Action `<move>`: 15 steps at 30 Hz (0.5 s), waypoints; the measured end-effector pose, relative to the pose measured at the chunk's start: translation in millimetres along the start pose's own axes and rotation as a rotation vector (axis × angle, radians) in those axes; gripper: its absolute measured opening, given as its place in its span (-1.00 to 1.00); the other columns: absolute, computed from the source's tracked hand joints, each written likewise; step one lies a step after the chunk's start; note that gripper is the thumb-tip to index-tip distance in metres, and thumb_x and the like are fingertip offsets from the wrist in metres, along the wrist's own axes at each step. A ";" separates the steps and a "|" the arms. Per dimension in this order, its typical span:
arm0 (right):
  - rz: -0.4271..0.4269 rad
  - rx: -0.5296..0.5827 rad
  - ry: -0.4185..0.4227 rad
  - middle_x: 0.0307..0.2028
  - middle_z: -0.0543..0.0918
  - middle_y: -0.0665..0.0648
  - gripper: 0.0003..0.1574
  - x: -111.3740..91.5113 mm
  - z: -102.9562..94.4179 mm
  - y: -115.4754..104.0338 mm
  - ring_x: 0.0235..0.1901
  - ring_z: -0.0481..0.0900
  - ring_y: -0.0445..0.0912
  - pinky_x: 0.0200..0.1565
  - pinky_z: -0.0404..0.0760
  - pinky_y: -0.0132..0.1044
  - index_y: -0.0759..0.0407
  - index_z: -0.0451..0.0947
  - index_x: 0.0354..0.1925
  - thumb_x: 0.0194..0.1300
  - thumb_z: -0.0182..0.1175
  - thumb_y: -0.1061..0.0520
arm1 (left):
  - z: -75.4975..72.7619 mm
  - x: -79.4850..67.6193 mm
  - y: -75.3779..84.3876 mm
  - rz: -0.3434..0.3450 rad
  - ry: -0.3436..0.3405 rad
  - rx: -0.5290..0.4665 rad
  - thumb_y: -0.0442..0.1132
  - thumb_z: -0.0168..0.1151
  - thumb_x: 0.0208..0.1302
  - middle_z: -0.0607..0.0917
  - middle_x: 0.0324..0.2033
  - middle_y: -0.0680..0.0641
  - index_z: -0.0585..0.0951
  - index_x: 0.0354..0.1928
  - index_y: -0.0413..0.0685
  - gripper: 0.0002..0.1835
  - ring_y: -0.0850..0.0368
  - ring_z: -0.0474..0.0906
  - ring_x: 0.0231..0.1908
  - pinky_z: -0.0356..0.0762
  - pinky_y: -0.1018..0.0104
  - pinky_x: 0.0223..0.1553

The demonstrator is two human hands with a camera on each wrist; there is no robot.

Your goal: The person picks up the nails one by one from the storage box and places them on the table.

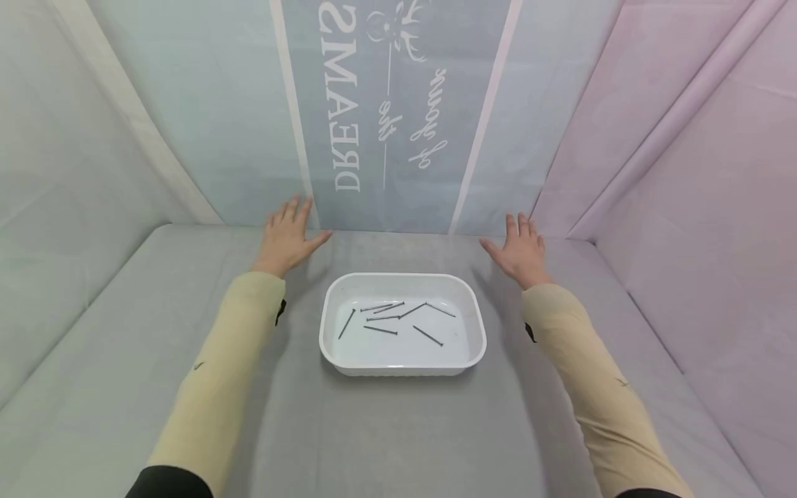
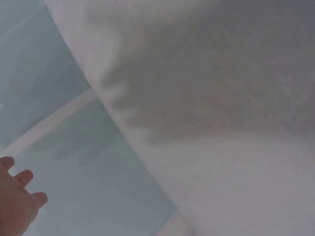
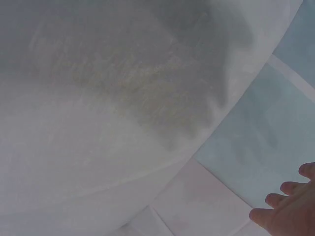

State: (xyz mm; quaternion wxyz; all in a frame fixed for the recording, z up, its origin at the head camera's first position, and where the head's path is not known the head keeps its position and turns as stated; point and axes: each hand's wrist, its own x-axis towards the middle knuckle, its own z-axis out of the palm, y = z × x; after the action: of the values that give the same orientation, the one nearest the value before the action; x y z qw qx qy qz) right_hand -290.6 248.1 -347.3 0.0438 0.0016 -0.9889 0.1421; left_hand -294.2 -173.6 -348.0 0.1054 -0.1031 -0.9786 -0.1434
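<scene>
A white rectangular tray [image 1: 403,360] stands on the grey cloth surface, midway between the two forearms. Several dark metal nails [image 1: 381,330] lie scattered on its floor, some crossing or touching one another. Beyond the tray's far left corner, my left hand [image 1: 286,238] is held with fingers spread and nothing in it. My right hand [image 1: 518,252] is likewise spread, past the far right corner, holding nothing. Both stay apart from the tray. Each wrist view catches only part of its hand: left fingers [image 2: 24,178] at the lower left, right fingers [image 3: 288,188] at the lower right.
Behind the surface hangs a pale blue cloth [image 1: 398,207] with mirrored lettering. A whitish cloth wall [image 1: 68,173] rises at the left, a pinkish one [image 1: 703,207] at the right. The grey cloth surface [image 1: 398,436] extends in front of the tray.
</scene>
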 end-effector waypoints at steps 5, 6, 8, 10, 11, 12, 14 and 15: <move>-0.055 0.006 0.020 0.35 -0.15 0.43 0.02 -2.2 -2.6 0.0 0.31 -0.15 0.31 0.25 -0.12 0.20 0.35 -0.17 0.38 0.26 -0.09 -0.26 | -6.8 -0.1 4.0 0.057 -0.043 -0.005 0.23 -0.08 0.24 0.07 0.32 -0.33 0.02 0.38 -0.22 -0.14 -0.27 -0.03 0.30 -0.10 -0.14 0.25; -0.062 0.009 0.020 0.35 -0.14 0.43 0.01 -3.0 -3.1 -0.3 0.30 -0.14 0.32 0.24 -0.09 0.19 0.36 -0.16 0.37 0.27 -0.08 -0.25 | -8.2 -0.4 5.0 0.065 -0.057 -0.011 0.20 -0.07 0.25 0.08 0.31 -0.34 0.03 0.37 -0.25 -0.15 -0.28 -0.01 0.29 -0.07 -0.13 0.25; -0.071 0.013 0.014 0.35 -0.13 0.43 -0.01 -4.8 -4.2 -1.1 0.29 -0.11 0.34 0.23 -0.04 0.19 0.37 -0.14 0.37 0.27 -0.08 -0.23 | -10.7 -0.8 7.6 0.073 -0.089 -0.020 0.18 -0.08 0.26 0.11 0.30 -0.35 0.04 0.36 -0.27 -0.17 -0.28 0.03 0.27 -0.03 -0.11 0.24; -0.076 0.023 0.008 0.34 -0.12 0.44 -0.01 -6.9 -5.2 -2.2 0.28 -0.08 0.36 0.22 -0.01 0.20 0.38 -0.12 0.36 0.27 -0.07 -0.23 | -12.5 -1.2 9.9 0.075 -0.117 -0.027 0.16 -0.08 0.27 0.12 0.30 -0.35 0.05 0.36 -0.29 -0.19 -0.29 0.04 0.27 0.00 -0.09 0.24; -0.080 0.028 0.004 0.34 -0.11 0.44 -0.01 -8.1 -5.6 -3.1 0.27 -0.08 0.36 0.21 0.01 0.20 0.39 -0.12 0.36 0.27 -0.08 -0.23 | -13.2 -1.3 11.1 0.075 -0.129 -0.029 0.16 -0.09 0.28 0.12 0.30 -0.34 0.06 0.35 -0.29 -0.19 -0.29 0.05 0.26 0.01 -0.09 0.24; -0.083 0.032 0.000 0.34 -0.11 0.44 -0.02 -9.2 -6.1 -4.0 0.27 -0.07 0.36 0.21 0.02 0.20 0.39 -0.11 0.36 0.27 -0.08 -0.23 | -13.9 -1.5 12.5 0.075 -0.141 -0.028 0.15 -0.09 0.28 0.12 0.30 -0.34 0.06 0.35 -0.30 -0.20 -0.28 0.05 0.27 0.01 -0.08 0.24; -0.093 0.035 -0.010 0.34 -0.10 0.44 -0.02 -11.6 -7.4 -5.9 0.28 -0.07 0.34 0.22 0.02 0.19 0.39 -0.11 0.36 0.27 -0.08 -0.22 | -15.1 -2.0 15.5 0.077 -0.163 -0.027 0.15 -0.10 0.29 0.11 0.31 -0.34 0.07 0.34 -0.31 -0.21 -0.27 0.04 0.27 0.01 -0.07 0.25; -0.099 0.039 -0.013 0.34 -0.10 0.44 -0.02 -12.6 -8.1 -6.9 0.29 -0.07 0.33 0.22 0.02 0.18 0.39 -0.11 0.36 0.27 -0.07 -0.22 | -15.6 -2.4 17.3 0.081 -0.173 -0.025 0.14 -0.11 0.29 0.11 0.31 -0.34 0.07 0.34 -0.33 -0.21 -0.26 0.03 0.28 0.01 -0.07 0.25</move>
State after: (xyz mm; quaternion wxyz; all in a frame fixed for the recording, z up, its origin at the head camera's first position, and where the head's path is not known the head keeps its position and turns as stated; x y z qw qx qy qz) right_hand -277.2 243.6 -338.8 0.0443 0.0521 -0.9849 0.1591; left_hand -285.2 -162.5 -329.5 0.0252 -0.1558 -0.9773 -0.1416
